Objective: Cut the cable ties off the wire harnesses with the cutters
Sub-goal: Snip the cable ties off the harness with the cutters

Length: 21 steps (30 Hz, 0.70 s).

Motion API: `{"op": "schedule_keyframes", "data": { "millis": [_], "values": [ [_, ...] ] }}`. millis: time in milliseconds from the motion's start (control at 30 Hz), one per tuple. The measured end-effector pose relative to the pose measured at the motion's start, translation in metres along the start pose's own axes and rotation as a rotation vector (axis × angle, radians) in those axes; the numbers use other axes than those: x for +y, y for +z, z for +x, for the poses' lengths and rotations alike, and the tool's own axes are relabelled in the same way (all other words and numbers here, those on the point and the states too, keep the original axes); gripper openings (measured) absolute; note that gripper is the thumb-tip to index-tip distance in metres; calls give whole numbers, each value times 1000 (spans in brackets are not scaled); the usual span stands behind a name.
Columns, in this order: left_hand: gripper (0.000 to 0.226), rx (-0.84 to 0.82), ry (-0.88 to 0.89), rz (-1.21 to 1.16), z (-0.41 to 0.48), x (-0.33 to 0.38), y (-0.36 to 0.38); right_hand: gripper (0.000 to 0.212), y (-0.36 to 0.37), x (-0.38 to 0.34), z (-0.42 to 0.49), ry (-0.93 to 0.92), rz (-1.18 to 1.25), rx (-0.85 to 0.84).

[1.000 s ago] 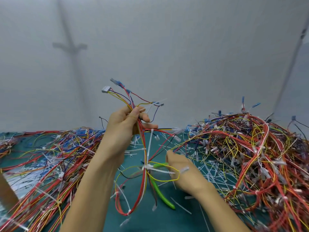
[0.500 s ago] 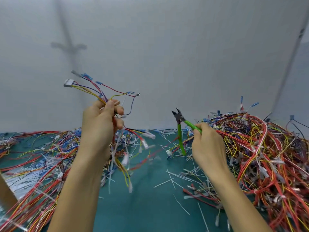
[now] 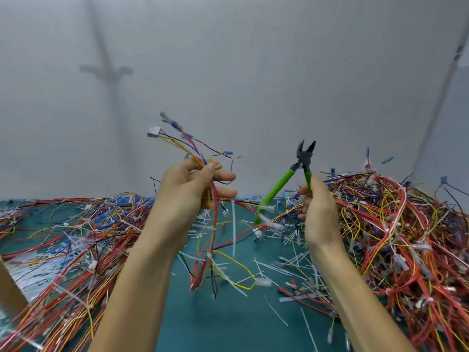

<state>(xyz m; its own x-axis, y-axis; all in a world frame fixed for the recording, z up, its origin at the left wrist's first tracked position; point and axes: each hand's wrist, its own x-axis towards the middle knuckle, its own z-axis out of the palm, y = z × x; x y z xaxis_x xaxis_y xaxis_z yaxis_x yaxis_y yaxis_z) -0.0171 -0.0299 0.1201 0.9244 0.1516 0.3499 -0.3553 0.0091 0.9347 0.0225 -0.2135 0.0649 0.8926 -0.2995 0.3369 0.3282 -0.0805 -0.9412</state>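
Item 1. Left hand (image 3: 189, 196), centre of frame, raised above the table. Fingers and thumb are curled round a wire harness (image 3: 212, 240), gripping it near its upper end.

Item 2. Wire harness: red, yellow, blue and black leads. Above the fist they fan toward the upper left, ending in a white connector (image 3: 154, 131) and blue terminals. Below the fist the leads hang in loops clear of the surface. White cable ties (image 3: 233, 226) are on the hanging part, their tails sticking out.

Item 3. Right hand (image 3: 318, 214), right of centre, apart from the left hand. Fingers are closed on one green handle of the cutters (image 3: 302, 162).

Item 4. Cutters: held upright, dark jaws at the top and standing apart. The second green handle splays down and to the left, free of the hand. The tool touches no wire.

Item 5. Left pile (image 3: 63, 240) of harnesses, low and spread, lower left of frame.

Item 6. Right pile (image 3: 406, 237) of harnesses, taller and denser, right side of frame, behind the right hand.

Item 7. Teal mat (image 3: 228, 329), bottom centre, strewn with white tie offcuts (image 3: 286, 265).

Item 8. Grey wall (image 3: 253, 59), upper half of frame.
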Motion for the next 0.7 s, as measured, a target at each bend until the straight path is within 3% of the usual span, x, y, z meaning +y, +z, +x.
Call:
{"op": "schedule_keyframes", "data": {
  "millis": [100, 167, 367, 467, 567, 700],
  "values": [
    [11, -109, -7, 10, -1, -5, 5, 86, 3, -4, -4, 65, -42, -112],
    [11, -183, -30, 32, -2, -7, 5, 91, 3, -6, -3, 84, -110, -132],
    [12, -311, -100, 98, -2, -8, 1, 62, -2, -4, 1, 33, -155, -183],
    [13, -315, -93, 152, -2, -11, 1, 30, -2, -7, 0, -87, -135, -169],
    [13, -269, -77, 219, 1, -14, 2, 11, -4, -11, -1, -225, -248, -141],
    [11, -185, -38, 226, 3, -17, 3, 16, -3, -16, -3, -274, -228, -182]
  ]
}}
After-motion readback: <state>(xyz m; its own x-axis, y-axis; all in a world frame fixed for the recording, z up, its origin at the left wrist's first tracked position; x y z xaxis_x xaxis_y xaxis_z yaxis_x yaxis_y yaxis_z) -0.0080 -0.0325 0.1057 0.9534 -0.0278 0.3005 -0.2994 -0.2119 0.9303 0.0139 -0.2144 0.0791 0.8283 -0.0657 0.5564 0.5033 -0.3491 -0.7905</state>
